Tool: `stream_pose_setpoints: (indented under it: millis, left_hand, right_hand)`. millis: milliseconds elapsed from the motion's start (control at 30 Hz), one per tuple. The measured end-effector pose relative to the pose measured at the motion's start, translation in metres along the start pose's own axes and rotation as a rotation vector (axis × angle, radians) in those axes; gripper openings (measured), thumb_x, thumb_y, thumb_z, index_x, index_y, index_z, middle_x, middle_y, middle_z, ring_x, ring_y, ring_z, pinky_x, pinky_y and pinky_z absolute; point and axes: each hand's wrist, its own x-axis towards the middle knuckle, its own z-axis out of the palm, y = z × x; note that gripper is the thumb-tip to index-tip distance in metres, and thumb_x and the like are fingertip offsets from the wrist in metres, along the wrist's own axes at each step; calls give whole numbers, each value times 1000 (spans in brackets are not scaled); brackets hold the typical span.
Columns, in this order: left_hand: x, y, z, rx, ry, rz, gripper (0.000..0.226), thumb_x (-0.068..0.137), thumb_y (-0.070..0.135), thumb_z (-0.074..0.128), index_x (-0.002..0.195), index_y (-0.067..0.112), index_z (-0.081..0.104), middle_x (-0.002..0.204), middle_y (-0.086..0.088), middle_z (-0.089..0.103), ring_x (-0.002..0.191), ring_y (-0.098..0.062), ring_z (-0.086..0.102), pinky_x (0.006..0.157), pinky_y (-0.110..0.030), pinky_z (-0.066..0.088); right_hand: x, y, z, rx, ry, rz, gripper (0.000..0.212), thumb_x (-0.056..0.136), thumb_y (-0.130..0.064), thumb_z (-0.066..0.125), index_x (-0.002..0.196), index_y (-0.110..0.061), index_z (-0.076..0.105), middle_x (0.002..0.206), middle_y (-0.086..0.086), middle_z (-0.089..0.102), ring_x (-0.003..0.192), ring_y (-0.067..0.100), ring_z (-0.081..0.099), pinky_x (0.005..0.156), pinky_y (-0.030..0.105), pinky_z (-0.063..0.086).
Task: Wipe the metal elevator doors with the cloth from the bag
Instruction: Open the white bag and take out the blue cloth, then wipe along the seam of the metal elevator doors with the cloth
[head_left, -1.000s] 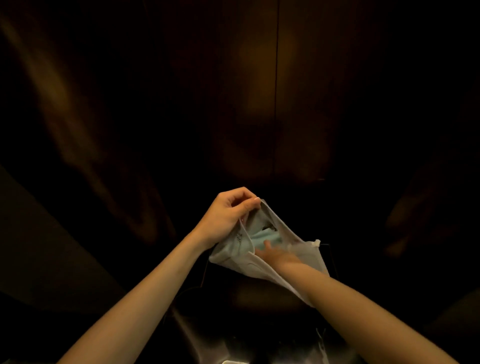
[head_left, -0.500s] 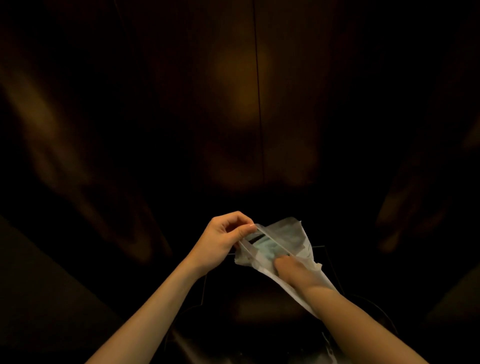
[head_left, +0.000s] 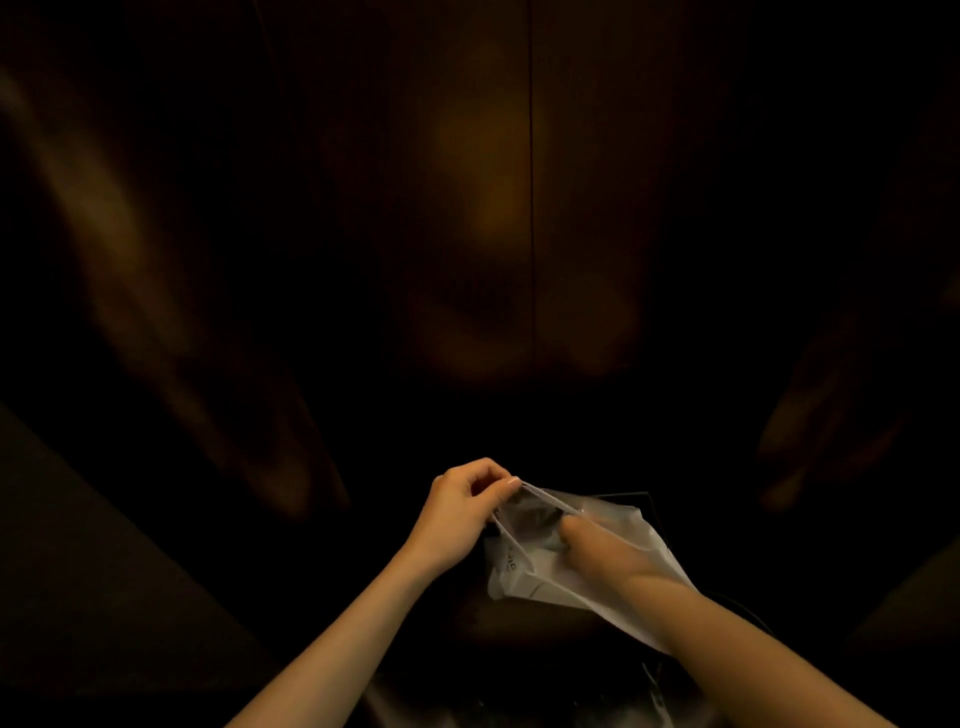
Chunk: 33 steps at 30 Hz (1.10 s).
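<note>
The dark metal elevator doors (head_left: 467, 208) fill the view ahead, their seam (head_left: 531, 208) running down the middle. Low in the view I hold a pale translucent plastic bag (head_left: 524, 571). My left hand (head_left: 462, 512) pinches the bag's upper rim and keeps its mouth open. My right hand (head_left: 597, 551) is pushed inside the bag; its fingers are hidden by the plastic. The cloth inside is not clearly visible, only a dark shape (head_left: 540, 514) near the bag's mouth.
The place is very dim. A dark shiny surface (head_left: 519, 691) lies below the bag, near my forearms. A dark side wall (head_left: 104, 571) slopes in at the lower left.
My right hand has pushed deeper into the bag. The bluish cloth seen in the bag's mouth before is now hidden. The bag and both hands sit lower in view.
</note>
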Motion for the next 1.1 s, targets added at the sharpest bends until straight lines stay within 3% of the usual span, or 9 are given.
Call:
stream_pose_setpoints:
  millis: [33, 100, 200, 333, 533, 633, 767, 933, 1100]
  left_hand:
    - [1, -6, 3, 20, 30, -14, 14, 91, 23, 58, 82, 15, 66, 68, 8, 57, 61, 1, 52, 59, -18, 41]
    - [6, -17, 8, 54, 71, -37, 16, 92, 25, 57, 81, 15, 65, 66, 8, 55, 61, 0, 52, 60, -19, 42]
    - [13, -31, 14, 86, 135, -65, 18, 93, 23, 56, 79, 15, 64, 66, 6, 56, 65, -4, 54, 62, -20, 40]
    - [16, -48, 15, 93, 187, -112, 16, 94, 20, 54, 83, 14, 65, 73, 2, 61, 74, -10, 58, 68, -25, 44]
    - [14, -68, 2, 127, 161, -167, 17, 93, 17, 55, 80, 11, 64, 59, 10, 51, 57, -5, 48, 57, -25, 36]
    - [12, -78, -11, 135, 155, -212, 15, 93, 17, 55, 82, 14, 64, 64, 6, 57, 63, -10, 53, 59, -26, 40]
    - [15, -92, -31, 151, 172, -262, 15, 93, 18, 55, 82, 19, 66, 79, -1, 67, 76, -14, 61, 70, -35, 48]
    - [21, -103, -53, 82, 256, -390, 16, 93, 16, 54, 83, 14, 67, 81, -4, 67, 71, -13, 57, 62, -27, 43]
    - [26, -114, -71, 67, 291, -487, 20, 93, 18, 53, 79, 19, 67, 78, -6, 65, 79, -27, 61, 70, -34, 47]
  right_hand:
    - [3, -4, 1, -34, 10, -76, 48, 56, -63, 67, 93, -34, 70, 94, -2, 72, 82, 13, 68, 73, 38, 55]
    - [-18, -29, -34, -175, -128, -295, 32, 79, -38, 64, 106, -21, 67, 114, 6, 65, 102, 23, 62, 89, 43, 49]
    - [-44, -63, -75, -210, -171, -320, 27, 92, -9, 46, 117, -13, 56, 125, 11, 54, 116, 32, 52, 91, 43, 44]
    - [-54, -71, -79, -272, -126, -352, 28, 93, -10, 44, 117, -14, 56, 123, 13, 53, 113, 34, 53, 86, 45, 45]
    - [-56, -63, -110, -97, 95, -417, 18, 89, -16, 48, 103, -17, 60, 110, 7, 60, 102, 26, 57, 81, 40, 48]
    - [-54, -57, -135, 105, 188, -382, 12, 88, -22, 52, 95, -21, 61, 99, 0, 62, 90, 18, 59, 75, 35, 52]
    - [-53, -52, -178, 540, 245, -308, 6, 85, -22, 64, 80, -23, 60, 77, -6, 62, 72, 5, 59, 57, 13, 46]
    - [-61, -48, -225, 1142, 395, -323, 12, 82, -19, 69, 72, -19, 62, 75, 0, 62, 72, 8, 58, 66, 25, 47]
    - [-71, -54, -264, 1551, 420, -408, 11, 90, -20, 57, 87, -11, 61, 103, 12, 69, 92, 26, 66, 81, 36, 54]
